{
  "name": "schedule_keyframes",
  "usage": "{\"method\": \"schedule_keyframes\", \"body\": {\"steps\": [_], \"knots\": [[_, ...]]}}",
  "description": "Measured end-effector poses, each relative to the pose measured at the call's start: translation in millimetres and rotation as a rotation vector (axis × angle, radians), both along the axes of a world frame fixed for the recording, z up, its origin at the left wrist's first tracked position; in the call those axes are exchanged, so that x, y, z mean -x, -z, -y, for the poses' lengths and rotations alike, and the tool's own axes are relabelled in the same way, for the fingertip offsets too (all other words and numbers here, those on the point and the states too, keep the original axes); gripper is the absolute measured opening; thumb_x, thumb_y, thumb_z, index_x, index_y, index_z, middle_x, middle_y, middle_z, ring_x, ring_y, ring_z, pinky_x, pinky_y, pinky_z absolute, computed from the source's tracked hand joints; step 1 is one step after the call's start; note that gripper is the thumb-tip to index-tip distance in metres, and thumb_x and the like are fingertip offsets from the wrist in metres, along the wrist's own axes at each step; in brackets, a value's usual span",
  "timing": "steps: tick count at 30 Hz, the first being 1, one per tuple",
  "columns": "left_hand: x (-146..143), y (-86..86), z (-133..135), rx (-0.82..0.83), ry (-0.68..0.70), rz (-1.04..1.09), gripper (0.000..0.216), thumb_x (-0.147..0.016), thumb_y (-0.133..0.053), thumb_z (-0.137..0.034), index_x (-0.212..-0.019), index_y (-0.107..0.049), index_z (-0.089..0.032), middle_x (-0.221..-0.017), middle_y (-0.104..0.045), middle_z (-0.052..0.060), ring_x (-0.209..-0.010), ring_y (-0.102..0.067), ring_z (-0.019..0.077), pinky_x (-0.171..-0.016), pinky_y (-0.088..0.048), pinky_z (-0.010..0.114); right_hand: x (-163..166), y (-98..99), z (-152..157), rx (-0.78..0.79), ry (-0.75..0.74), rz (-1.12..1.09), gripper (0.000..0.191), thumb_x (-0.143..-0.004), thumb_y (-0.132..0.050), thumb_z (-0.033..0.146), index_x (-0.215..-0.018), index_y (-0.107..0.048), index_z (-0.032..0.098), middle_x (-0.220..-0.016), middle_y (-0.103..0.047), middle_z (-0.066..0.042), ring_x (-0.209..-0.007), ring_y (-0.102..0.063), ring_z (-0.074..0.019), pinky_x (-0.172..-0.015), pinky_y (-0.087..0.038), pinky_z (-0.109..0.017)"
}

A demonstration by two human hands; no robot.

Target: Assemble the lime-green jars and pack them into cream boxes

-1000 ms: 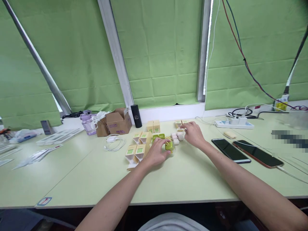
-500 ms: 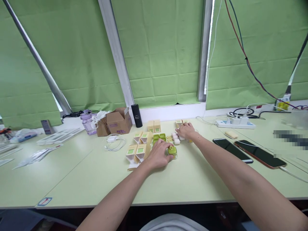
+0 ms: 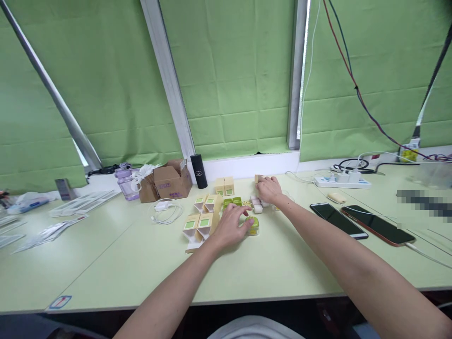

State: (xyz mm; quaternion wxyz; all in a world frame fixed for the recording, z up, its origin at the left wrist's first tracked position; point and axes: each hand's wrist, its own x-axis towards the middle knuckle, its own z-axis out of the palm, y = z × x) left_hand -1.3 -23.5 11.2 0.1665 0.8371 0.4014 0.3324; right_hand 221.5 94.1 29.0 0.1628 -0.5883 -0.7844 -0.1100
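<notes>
My left hand [image 3: 233,224] is open, fingers spread. Its thumb is beside a small clear container with a green lid [image 3: 253,227]; I cannot tell whether it touches. Farther back, my right hand [image 3: 269,189] has its fingers closed on a small cardboard box [image 3: 258,178], mostly hidden behind them. White-and-pink rounded pieces [image 3: 257,205] lie just below that hand. Between the hands are green lids or trays [image 3: 232,202] and small yellowish pieces [image 3: 246,203], partly covered by the left fingers. Open cream boxes with green windows [image 3: 198,223] stand left of my left hand.
Two closed cream boxes [image 3: 225,186] stand at the back, near a black cylinder [image 3: 198,171]. A brown carton [image 3: 173,180], a purple bottle [image 3: 127,182] and a white cable [image 3: 165,211] are to the left. Two phones [image 3: 339,220] and a power strip [image 3: 342,181] lie right.
My left hand has let go of the green-lidded container and its fingers have spread. My right fingers have closed over the small box at the back. The view has shifted slightly.
</notes>
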Motion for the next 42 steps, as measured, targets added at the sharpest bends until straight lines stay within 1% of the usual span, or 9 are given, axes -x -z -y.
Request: {"method": "schedule_keyframes", "body": {"steps": [5,8,11,18,24,27,33,39,42], "knots": [[4.1,2.4,-15.5,0.078,-0.101,0.296,0.046,-0.100,-0.055,-0.058,-0.124,-0.073,-0.023,-0.118,-0.070,0.012,-0.119,-0.062,0.0300,-0.105,-0.047,0.045,9.2,-7.4,23.4,-0.140,-0.064,-0.020,0.039,-0.105,-0.040,0.018,-0.118,-0.076,0.016,-0.137,-0.066,-0.019,-0.125,-0.056,-0.0330,-0.104,-0.036,-0.049],[5.8,3.0,-26.7,0.154,-0.081,0.420,0.052,-0.099,-0.053,-0.064,-0.121,-0.071,-0.020,-0.108,-0.076,0.011,-0.113,-0.067,0.0300,-0.105,-0.047,0.045,14.9,-8.1,45.5,-0.311,-0.170,-0.029,0.035,-0.107,-0.040,0.019,-0.120,-0.073,0.015,-0.137,-0.067,-0.017,-0.122,-0.056,-0.0325,-0.101,-0.038,-0.049],[6.8,1.1,-32.5,0.216,-0.069,0.542,0.056,-0.096,-0.055,-0.068,-0.116,-0.072,-0.019,-0.104,-0.079,0.011,-0.111,-0.069,0.0296,-0.105,-0.046,0.044,19.1,-8.3,72.9,-0.387,-0.260,-0.034,0.030,-0.105,-0.044,0.016,-0.115,-0.072,0.015,-0.136,-0.067,-0.015,-0.117,-0.057,-0.0320,-0.097,-0.039,-0.049],[7.5,-3.8,-34.5,0.439,-0.080,0.745,0.063,-0.092,-0.051,-0.077,-0.121,-0.071,-0.025,-0.109,-0.080,0.009,-0.114,-0.068,0.0280,-0.086,-0.046,0.037,22.6,4.3,123.2,-0.439,-0.494,-0.082,0.029,-0.103,-0.046,0.013,-0.115,-0.072,0.019,-0.130,-0.068,-0.014,-0.116,-0.057,-0.0323,-0.098,-0.042,-0.053],[4.9,-9.3,-34.6,0.470,-0.002,0.987,0.056,-0.085,-0.065,-0.076,-0.103,-0.072,-0.024,-0.107,-0.078,0.008,-0.096,-0.068,0.0232,-0.074,-0.045,0.032,22.6,20.5,129.1,-0.454,-0.690,0.006,0.025,-0.101,-0.050,0.009,-0.099,-0.072,0.021,-0.121,-0.072,-0.011,-0.113,-0.060,-0.0284,-0.101,-0.042,-0.051],[7.3,-8.6,-35.8,0.468,0.002,1.006,0.051,-0.084,-0.071,-0.071,-0.099,-0.072,-0.022,-0.106,-0.077,0.008,-0.089,-0.067,0.0214,-0.070,-0.044,0.031,22.3,21.7,128.8,-0.437,-0.710,-0.009,0.025,-0.100,-0.050,0.008,-0.097,-0.071,0.021,-0.117,-0.072,-0.010,-0.114,-0.060,-0.0292,-0.101,-0.043,-0.052],[10.4,-3.5,-38.2,0.445,0.057,0.954,0.053,-0.082,-0.075,-0.067,-0.106,-0.071,-0.020,-0.103,-0.075,0.008,-0.082,-0.064,0.0183,-0.070,-0.045,0.031,18.3,22.1,127.6,-0.425,-0.695,-0.073,0.029,-0.097,-0.050,0.006,-0.103,-0.072,0.024,-0.121,-0.072,-0.009,-0.124,-0.058,-0.0302,-0.106,-0.043,-0.054],[8.5,-4.3,-36.6,0.390,0.052,0.998,0.058,-0.076,-0.082,-0.062,-0.116,-0.065,-0.024,-0.117,-0.073,0.008,-0.092,-0.067,0.0188,-0.076,-0.050,0.032,14.1,23.8,125.5,-0.472,-0.738,-0.238,0.028,-0.097,-0.052,0.010,-0.110,-0.071,0.026,-0.130,-0.069,-0.010,-0.132,-0.056,-0.0308,-0.111,-0.043,-0.057],[7.9,-6.8,-33.9,0.342,0.054,0.999,0.061,-0.076,-0.084,-0.061,-0.121,-0.060,-0.027,-0.122,-0.073,0.007,-0.101,-0.069,0.0210,-0.083,-0.052,0.035,11.2,24.3,123.8,-0.526,-0.698,-0.351,0.026,-0.097,-0.053,0.014,-0.112,-0.070,0.027,-0.131,-0.067,-0.011,-0.131,-0.056,-0.0316,-0.107,-0.045,-0.057]]}}
